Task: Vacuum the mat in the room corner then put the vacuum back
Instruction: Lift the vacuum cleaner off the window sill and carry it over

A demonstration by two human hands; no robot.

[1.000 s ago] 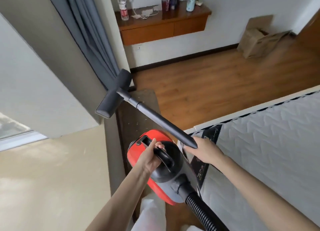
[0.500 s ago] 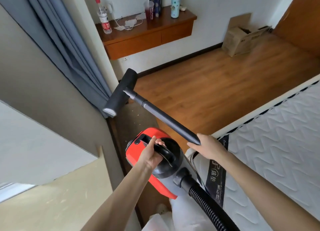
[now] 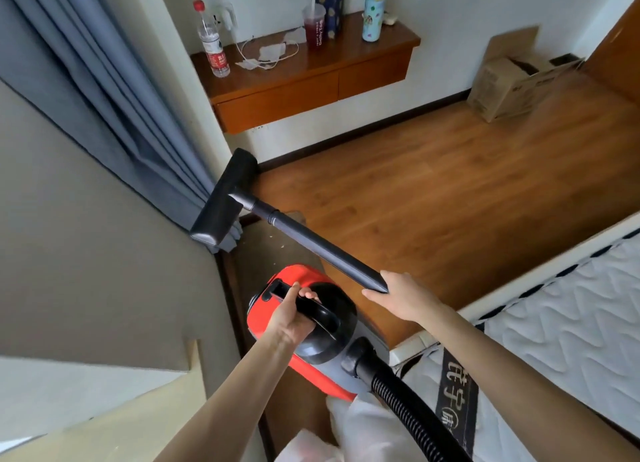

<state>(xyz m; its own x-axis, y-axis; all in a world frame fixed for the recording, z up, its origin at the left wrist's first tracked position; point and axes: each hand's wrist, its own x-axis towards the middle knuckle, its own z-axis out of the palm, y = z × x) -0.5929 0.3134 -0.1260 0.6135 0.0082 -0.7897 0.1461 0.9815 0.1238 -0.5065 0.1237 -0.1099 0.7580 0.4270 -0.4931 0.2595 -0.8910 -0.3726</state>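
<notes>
Head view, the only one, looks down on a red canister vacuum held off the floor; every place below is given from that vacuum. Its black carry handle is gripped by the left hand, fingers curled over the bar. Just to the right of the body and a little beyond it, the right hand closes around the near end of the black wand, thumb on its underside. The wand's long axis runs from that grip up and to the left, ending at the floor nozzle, which hangs in the air beyond the vacuum, in front of the grey curtain. The brown mat lies directly past the vacuum and below the nozzle, in the corner by the curtain foot, with pale crumbs on it. The ribbed hose trails from the near end of the vacuum towards the person. To the right is a quilted mattress; far beyond are a wall shelf and a cardboard box. As I judge it, the right hand is the one that steers, and tipping the wand downward along its own line would set the nozzle on the mat.
</notes>
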